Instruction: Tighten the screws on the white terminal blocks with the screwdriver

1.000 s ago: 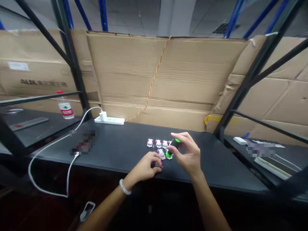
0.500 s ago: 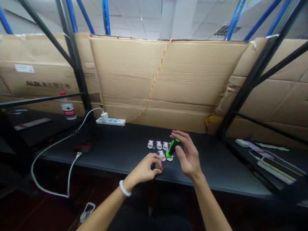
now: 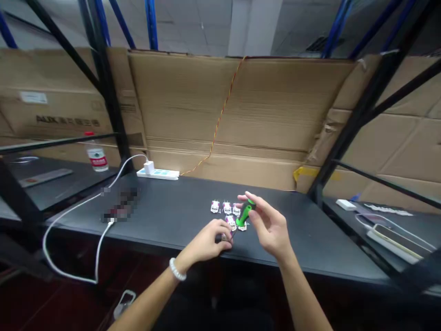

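Note:
Near the table's front edge, my left hand (image 3: 210, 236) is closed around a small white and purple part (image 3: 224, 236), mostly covered by my fingers. My right hand (image 3: 270, 225) grips a screwdriver (image 3: 245, 213) with a green and black handle between thumb and fingers. It tilts down to the left, and its thin shaft points at the part in my left hand; whether the tip touches a screw is too small to tell. Just beyond lie several similar small white and purple parts (image 3: 226, 208), with one (image 3: 230, 222) right beside my left fingertips. Tiny loose pieces lie among them.
A white power strip (image 3: 158, 174) with a plugged-in charger lies at the back of the black table (image 3: 310, 239). A white cable (image 3: 74, 207) loops over the left front edge. A water bottle (image 3: 97, 154) stands at left; a phone (image 3: 403, 241) lies at right. Cardboard (image 3: 275, 105) walls the back.
My right fingers have shifted around the screwdriver handle, which has turned to show more green. My left hand stays almost in place on the part. The picture's brightness has changed.

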Tool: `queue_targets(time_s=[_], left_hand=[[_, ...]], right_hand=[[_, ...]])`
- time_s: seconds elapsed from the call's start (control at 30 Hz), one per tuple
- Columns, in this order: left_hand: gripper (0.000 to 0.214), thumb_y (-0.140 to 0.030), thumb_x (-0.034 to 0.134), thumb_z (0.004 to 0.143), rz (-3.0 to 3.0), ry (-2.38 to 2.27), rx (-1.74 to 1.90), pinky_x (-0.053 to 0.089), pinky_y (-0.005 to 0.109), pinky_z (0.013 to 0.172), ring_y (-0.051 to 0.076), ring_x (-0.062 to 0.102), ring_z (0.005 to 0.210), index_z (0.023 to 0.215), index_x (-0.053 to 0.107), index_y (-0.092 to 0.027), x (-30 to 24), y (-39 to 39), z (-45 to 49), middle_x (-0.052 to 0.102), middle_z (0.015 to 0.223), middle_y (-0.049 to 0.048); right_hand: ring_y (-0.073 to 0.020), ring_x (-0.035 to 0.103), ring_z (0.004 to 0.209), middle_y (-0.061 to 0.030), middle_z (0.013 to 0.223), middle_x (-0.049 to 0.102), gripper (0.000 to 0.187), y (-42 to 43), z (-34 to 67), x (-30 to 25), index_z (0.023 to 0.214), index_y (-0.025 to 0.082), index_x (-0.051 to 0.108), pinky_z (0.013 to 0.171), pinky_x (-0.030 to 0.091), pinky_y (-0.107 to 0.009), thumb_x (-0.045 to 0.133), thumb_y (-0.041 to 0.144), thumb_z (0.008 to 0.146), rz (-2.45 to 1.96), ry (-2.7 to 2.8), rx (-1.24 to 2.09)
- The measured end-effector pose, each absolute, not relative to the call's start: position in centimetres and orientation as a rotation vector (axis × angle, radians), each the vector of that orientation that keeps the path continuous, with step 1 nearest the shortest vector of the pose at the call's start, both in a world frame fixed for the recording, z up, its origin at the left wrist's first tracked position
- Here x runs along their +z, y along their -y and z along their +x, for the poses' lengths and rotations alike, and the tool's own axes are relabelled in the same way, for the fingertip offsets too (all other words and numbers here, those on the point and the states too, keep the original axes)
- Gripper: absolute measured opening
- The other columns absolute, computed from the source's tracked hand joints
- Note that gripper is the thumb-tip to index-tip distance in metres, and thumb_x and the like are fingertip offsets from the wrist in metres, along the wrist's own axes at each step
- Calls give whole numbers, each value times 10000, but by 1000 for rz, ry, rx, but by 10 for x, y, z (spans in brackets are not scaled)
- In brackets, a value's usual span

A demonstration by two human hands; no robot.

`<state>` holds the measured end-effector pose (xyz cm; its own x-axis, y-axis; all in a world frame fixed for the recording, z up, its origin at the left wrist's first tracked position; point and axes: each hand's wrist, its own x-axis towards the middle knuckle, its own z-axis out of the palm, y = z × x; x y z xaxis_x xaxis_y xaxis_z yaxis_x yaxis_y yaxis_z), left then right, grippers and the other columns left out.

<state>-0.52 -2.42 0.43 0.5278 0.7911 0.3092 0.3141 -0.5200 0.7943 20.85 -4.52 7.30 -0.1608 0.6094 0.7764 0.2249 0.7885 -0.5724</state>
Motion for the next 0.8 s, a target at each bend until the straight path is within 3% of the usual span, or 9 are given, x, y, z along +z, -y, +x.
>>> queue_targets(time_s=[0.13, 0.3, 0.5, 0.67, 0.73, 0.8], left_hand=[[115, -130, 841, 819, 2078, -889, 871, 458, 389, 1149, 273, 639, 1240, 826, 770, -220, 7, 24, -5, 741, 1217, 65], [128, -113, 839, 807, 2072, -924, 863, 466, 377, 1139, 276, 640, 1240, 820, 763, -215, 7, 25, -4, 737, 1242, 70], [102, -134, 824, 826, 2088, -901, 876, 462, 387, 1151, 277, 633, 1254, 820, 760, -213, 3, 23, -5, 737, 1247, 74], [121, -117, 835, 810, 2080, -906, 883, 461, 377, 1145, 273, 637, 1239, 822, 766, -216, 3, 23, -4, 735, 1238, 72], [120, -118, 832, 812, 2076, -902, 879, 459, 378, 1146, 271, 635, 1243, 827, 767, -218, 4, 23, -4, 732, 1241, 69], [118, -119, 827, 818, 2076, -902, 872, 455, 378, 1147, 269, 631, 1245, 825, 766, -220, 4, 23, -4, 733, 1229, 65]], right_hand=[[-226, 719, 966, -66, 1090, 736, 352, 47, 207, 79, 1284, 306, 758, 847, 627, -372, 785, 297, 933, -711, 1718, 140], [-259, 735, 1185, -107, 1412, 698, 459, 48, 208, 76, 1535, 339, 566, 1026, 602, -463, 522, 272, 1083, -637, 1777, 392], [-207, 713, 946, -60, 1086, 729, 307, 48, 207, 82, 1289, 301, 739, 824, 611, -337, 724, 282, 983, -727, 1732, 158], [-245, 735, 1203, -98, 1403, 708, 431, 52, 210, 92, 1498, 321, 613, 1045, 596, -424, 487, 249, 1092, -669, 1851, 324], [-239, 753, 1144, -85, 1308, 760, 381, 53, 211, 94, 1431, 315, 671, 995, 615, -402, 561, 263, 1070, -684, 1841, 323], [-214, 748, 933, -62, 1090, 782, 272, 52, 210, 95, 1252, 295, 771, 822, 631, -347, 726, 301, 984, -725, 1793, 220]])
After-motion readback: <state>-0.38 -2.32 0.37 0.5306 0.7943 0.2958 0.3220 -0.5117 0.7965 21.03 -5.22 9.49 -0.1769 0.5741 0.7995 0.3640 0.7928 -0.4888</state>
